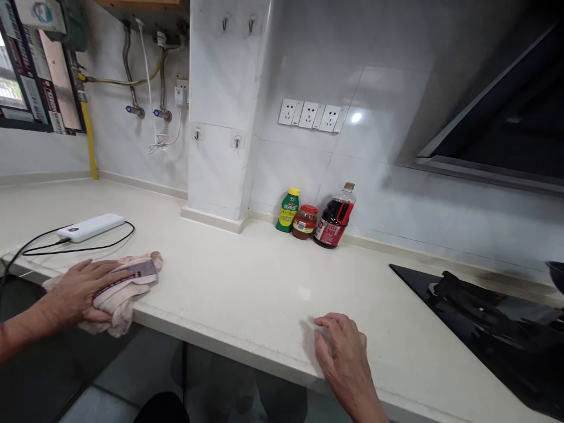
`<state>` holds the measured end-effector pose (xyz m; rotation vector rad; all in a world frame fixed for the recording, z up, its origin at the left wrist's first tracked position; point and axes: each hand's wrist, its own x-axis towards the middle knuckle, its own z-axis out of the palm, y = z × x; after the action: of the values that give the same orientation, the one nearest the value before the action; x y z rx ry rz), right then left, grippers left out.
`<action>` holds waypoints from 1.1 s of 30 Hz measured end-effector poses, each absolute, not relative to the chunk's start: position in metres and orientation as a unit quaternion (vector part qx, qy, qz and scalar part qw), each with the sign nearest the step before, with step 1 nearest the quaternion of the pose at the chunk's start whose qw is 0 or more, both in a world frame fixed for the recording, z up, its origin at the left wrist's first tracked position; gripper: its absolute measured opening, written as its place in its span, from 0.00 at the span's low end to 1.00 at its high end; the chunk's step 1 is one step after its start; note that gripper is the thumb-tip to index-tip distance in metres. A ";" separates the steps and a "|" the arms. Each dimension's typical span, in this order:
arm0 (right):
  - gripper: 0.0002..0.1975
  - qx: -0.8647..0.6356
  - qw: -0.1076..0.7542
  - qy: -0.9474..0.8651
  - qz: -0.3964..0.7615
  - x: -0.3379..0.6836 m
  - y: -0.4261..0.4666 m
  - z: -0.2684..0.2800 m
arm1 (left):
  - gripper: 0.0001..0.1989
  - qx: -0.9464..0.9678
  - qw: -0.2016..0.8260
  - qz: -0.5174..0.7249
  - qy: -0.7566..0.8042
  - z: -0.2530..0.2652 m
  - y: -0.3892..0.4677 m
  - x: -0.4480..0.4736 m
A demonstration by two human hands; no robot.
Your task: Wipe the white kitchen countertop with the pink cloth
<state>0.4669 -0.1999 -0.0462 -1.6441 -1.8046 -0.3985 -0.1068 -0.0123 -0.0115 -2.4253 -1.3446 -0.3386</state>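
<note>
A pale pink towel [127, 296] lies bunched over the front edge of the counter, at the left. My left hand [90, 288] is pressed onto it from above, holding it against the edge, with the thumb against its folds. Part of the towel hangs down over the edge. Farther right, my right hand [343, 352] is by the front of the counter with its fingers loosely bent and apart, and nothing shows in it. Whether its fingertips touch the surface I cannot tell.
A white power bank [90, 227] with a black cable [88, 249] lies behind the towel. Against the wall stand a green bottle [288, 210], a red-lidded jar [305, 222] and a large dark sauce bottle [332, 223]. A black gas stove [476, 329] is at the right, below a range hood [506, 129].
</note>
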 end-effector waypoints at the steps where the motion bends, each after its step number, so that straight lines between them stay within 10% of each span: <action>1: 0.09 -0.622 0.329 -0.694 -0.153 0.468 -0.200 -0.046 | 0.35 -0.857 0.177 -0.116 -0.470 -0.010 -0.010 -0.117; 11: 0.09 -0.609 0.361 -0.692 -0.143 0.461 -0.203 -0.042 | 0.33 -0.825 0.218 -0.054 -0.519 0.006 -0.015 -0.135; 25: 0.10 -0.649 0.320 -0.679 -0.124 0.478 -0.197 -0.055 | 0.47 -0.911 0.134 -0.100 -0.378 -0.006 -0.110 0.122; 33: 0.12 -0.661 0.362 -0.646 -0.120 0.470 -0.196 -0.050 | 0.35 -0.953 0.123 -0.140 -0.238 -0.004 -0.155 0.245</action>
<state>0.4696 -0.1964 -0.0497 -1.7026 -1.6647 -0.3089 0.2448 -0.1552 -0.0039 -2.7812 -0.6935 -0.4099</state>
